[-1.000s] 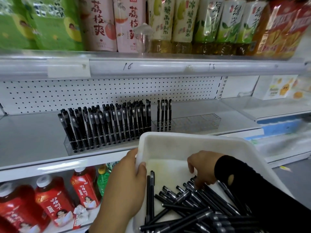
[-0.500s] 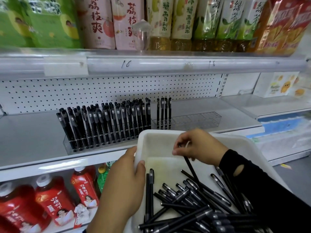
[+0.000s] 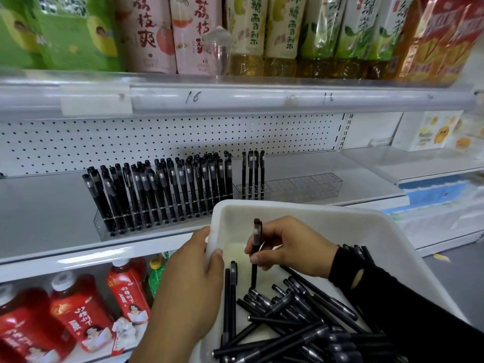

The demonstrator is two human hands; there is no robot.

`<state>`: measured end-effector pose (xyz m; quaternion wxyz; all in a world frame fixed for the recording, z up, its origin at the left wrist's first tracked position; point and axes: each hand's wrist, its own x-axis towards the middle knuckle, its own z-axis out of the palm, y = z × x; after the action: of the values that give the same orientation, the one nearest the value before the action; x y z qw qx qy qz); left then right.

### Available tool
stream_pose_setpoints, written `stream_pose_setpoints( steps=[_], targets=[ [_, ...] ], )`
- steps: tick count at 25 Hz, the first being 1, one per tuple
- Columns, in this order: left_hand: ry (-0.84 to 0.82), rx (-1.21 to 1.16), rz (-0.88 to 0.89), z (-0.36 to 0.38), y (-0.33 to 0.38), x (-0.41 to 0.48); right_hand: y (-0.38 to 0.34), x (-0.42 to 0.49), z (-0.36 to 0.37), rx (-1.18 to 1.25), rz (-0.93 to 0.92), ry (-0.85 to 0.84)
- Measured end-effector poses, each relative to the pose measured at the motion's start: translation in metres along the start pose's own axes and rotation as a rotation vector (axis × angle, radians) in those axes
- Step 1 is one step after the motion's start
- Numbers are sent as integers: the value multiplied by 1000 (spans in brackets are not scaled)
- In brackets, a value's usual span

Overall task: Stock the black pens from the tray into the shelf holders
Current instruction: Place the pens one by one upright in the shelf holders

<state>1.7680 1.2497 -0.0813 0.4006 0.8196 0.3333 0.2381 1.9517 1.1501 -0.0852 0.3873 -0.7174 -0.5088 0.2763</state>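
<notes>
Pinching one pen (image 3: 257, 231) upright with your right hand (image 3: 293, 244) while your left hand (image 3: 193, 279) grips the tray (image 3: 314, 208) rim, you could fumble it at the narrow slots of the mid-frame holder (image 3: 309, 187).

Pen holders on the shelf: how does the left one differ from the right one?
Fill: the left holder is packed with black pens; the right holder has only four, at its left end, the other slots empty. Pose: pens at the left holder's left end lean; the right holder's four stand upright. Both are clear plastic, on one shelf.
</notes>
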Motion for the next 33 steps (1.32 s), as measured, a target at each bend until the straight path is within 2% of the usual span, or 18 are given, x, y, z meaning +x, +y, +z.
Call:
stream_pose_setpoints(
  steps=[4,6,12,17,20,25,27,30,33],
  targets=[
    [-7,0,5,-1,1,0,1,7,1,-38,-17,45],
    [-12,0,5,-1,0,0,-2,11,-11,-36,-19,135],
    [-31,-7,-24,0,-1,5,-14,33,-75,171,-38,492],
    [-46,-37,-10,5,2,15,6,66,-116,144,-6,730],
    [-42,-24,9,7,5,18,23,87,-120,76,8,791],
    [-43,19,9,11,3,22,39,120,-108,97,28,793],
    [-41,25,13,11,3,22,41,131,-108,-168,94,764],
    [-36,13,14,10,3,20,33,143,-103,-629,282,579],
    [-32,19,13,10,2,19,35,149,-97,-743,379,486]
  ],
)
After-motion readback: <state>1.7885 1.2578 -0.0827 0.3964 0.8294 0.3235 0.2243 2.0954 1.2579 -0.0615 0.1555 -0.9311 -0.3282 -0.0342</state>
